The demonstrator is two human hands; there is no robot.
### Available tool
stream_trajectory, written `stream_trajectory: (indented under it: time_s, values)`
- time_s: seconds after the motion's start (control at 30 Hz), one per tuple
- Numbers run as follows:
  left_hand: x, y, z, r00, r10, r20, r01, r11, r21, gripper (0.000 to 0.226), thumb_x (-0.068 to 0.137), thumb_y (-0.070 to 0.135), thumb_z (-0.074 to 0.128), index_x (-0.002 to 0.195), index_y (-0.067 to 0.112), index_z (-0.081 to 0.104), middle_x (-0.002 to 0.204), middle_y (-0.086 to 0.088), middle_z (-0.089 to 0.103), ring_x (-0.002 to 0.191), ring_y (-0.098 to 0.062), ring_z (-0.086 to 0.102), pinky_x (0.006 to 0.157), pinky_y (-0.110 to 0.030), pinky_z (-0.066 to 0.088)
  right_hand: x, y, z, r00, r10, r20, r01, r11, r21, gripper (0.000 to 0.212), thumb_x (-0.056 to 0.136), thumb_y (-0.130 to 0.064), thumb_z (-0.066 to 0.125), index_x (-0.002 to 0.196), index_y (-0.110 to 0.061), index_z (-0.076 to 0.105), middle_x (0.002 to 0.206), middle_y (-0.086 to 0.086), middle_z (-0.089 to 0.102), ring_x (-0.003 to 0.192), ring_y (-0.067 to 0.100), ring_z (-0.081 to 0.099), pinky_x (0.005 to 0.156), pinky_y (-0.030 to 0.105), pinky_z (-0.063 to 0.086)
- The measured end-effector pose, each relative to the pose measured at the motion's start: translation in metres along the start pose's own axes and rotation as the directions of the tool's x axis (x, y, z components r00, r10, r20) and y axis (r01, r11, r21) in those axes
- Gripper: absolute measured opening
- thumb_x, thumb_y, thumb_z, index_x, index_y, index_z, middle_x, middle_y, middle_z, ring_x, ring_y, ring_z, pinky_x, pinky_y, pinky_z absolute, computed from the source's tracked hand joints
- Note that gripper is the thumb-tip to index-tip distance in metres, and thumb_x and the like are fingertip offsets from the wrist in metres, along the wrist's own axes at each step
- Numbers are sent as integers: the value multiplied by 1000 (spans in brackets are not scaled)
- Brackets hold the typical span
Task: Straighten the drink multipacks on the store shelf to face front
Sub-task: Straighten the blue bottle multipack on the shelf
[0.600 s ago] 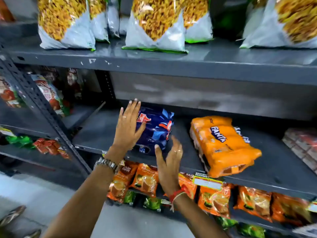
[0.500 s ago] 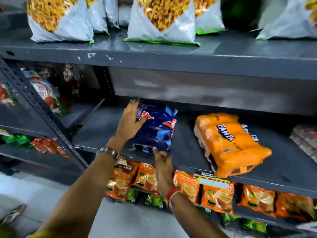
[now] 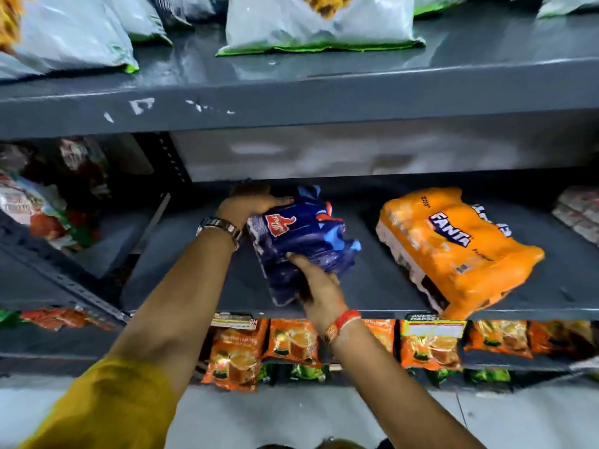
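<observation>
A person's left hand (image 3: 248,202), a metal watch (image 3: 220,226) at its wrist, curls over the far upper corner of a dark blue shrink-wrapped drink multipack (image 3: 303,241), while the right hand (image 3: 316,286), a red thread band (image 3: 343,322) at its wrist, is clamped on the pack's near lower edge, fingers pressed into the film. The pack sits on the grey metal middle shelf (image 3: 194,280), skewed, its red logo turned up and to the left and its near corner close to the shelf's front lip; whether it rests flat or is partly lifted cannot be told.

The step in hand appears to be squaring up this blue pack. The next move likely calls for both hands to twist it together until its long face runs parallel to the shelf edge, then to seat it flat.

To the right, well apart on the same shelf, an orange plastic-wrapped Fanta multipack (image 3: 453,251) lies at an angle, one corner jutting past the front lip above a yellow price label (image 3: 432,327); it looks like the pack still to be straightened. Orange drink-mix sachets (image 3: 291,343) hang below the shelf, and white snack bags (image 3: 311,24) stand on the grey shelf above.
</observation>
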State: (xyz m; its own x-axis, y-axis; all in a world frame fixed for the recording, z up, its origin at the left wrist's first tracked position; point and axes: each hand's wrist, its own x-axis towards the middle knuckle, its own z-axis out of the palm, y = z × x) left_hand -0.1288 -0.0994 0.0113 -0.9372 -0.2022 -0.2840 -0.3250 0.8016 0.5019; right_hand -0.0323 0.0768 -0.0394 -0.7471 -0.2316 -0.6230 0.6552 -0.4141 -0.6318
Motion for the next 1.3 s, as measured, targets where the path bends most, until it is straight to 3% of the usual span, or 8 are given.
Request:
stream_trajectory:
  time_s: [0.13,0.37,0.57,0.73,0.87,1.0,1.17,1.3]
  values:
    - [-9,-34,-7,996,-34,-87,33,999,-17,62,87,51,50,138,19,40,147,-10,42,124,-28,49,108,-36,37,21,-36,-7,995,-79,-54,77,996,-42,46,67,-9,80,92,-13,42,80,8,65,54,12,65,38,18,48]
    - [-58,-74,13,924,-198,-329,-3,853,-522,36,84,10,64,111,-11,58,118,-32,61,76,-12,65,70,-18,52,46,-69,-16,947,-278,159,317,885,-342,44,65,-10,83,85,-17,44,85,-4,60,76,7,62,79,27,58]
    - [-93,-95,52,829,-249,-500,-138,777,-615,57,72,-8,69,123,-8,46,123,-25,60,111,-31,59,90,-33,50,45,-49,-29,851,-392,349,522,706,-479,62,63,9,79,119,9,51,121,23,62,108,29,62,97,40,51]
    - [-95,-110,67,815,-330,-476,-117,711,-693,60,71,-12,68,125,-2,46,126,-25,57,118,-37,55,97,-57,47,49,-29,-38,853,-393,343,518,710,-476,69,59,15,78,122,4,51,119,11,60,108,21,58,82,14,53]
    - [-101,-103,76,774,-362,-519,-145,697,-702,57,70,-12,68,120,8,50,125,-15,57,116,-24,55,96,-45,50,60,-39,-46,870,-326,370,481,729,-487,58,69,29,54,120,2,52,123,20,60,115,27,57,91,24,52]
    - [-118,-87,93,578,-505,-641,-204,671,-713,39,72,-4,66,84,29,49,98,-10,59,80,-10,57,76,-20,53,74,-57,-42,838,-445,316,545,650,-529,61,78,27,35,131,-1,45,134,19,52,122,25,50,90,23,49]
    - [-111,-77,73,754,-540,-375,-153,410,-899,21,84,0,43,79,15,56,79,-4,59,76,-15,56,87,-37,44,72,-57,-23,805,-414,424,593,587,-551,63,82,21,33,137,-9,42,132,8,53,119,15,49,98,23,48]
    - [-90,-72,33,860,-452,-238,-61,372,-926,41,94,24,28,121,4,52,103,-10,61,77,-12,56,91,-29,34,58,-31,-37,822,-470,321,569,669,-479,54,80,25,20,117,3,54,111,15,59,89,16,59,74,19,51]
